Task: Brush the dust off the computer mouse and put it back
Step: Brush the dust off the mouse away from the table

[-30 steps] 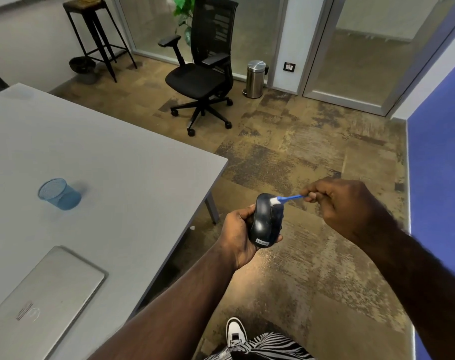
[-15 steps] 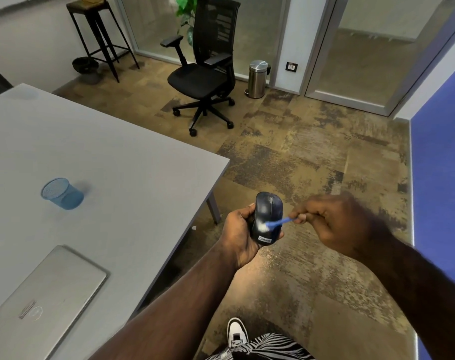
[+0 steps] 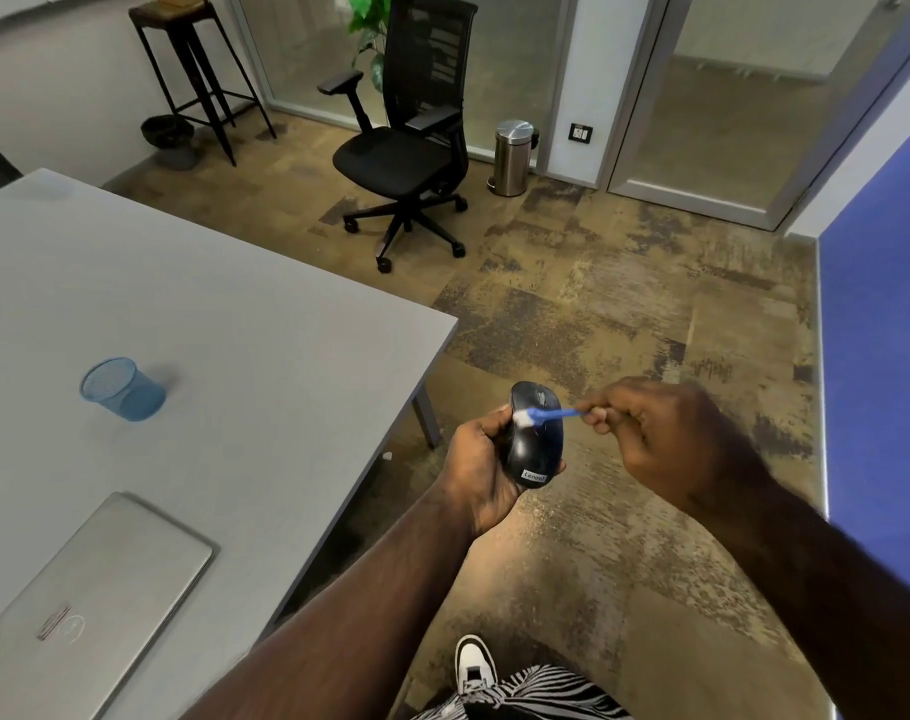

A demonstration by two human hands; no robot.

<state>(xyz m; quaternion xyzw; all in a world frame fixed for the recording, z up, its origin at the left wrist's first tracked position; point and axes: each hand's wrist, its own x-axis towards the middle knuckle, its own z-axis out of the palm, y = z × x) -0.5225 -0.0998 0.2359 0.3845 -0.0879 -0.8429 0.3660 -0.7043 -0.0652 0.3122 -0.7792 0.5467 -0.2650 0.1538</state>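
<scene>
A blue mesh cup is standing on the grey table, and what it is holding, if anything, cannot be told from this angle. A closed silver laptop is lying nearer the table's front edge, well apart from the cup. A steel pedal bin is standing on the floor by the glass wall, its lid shut.

The black computer mouse is being held off the table, out over the carpet just past the table's corner. The left hand is wrapping around its left side and underside, gripping it with the top facing up. The right hand is pinching the handle of a small blue brush, whose white bristles are touching the mouse's upper left part.
</scene>
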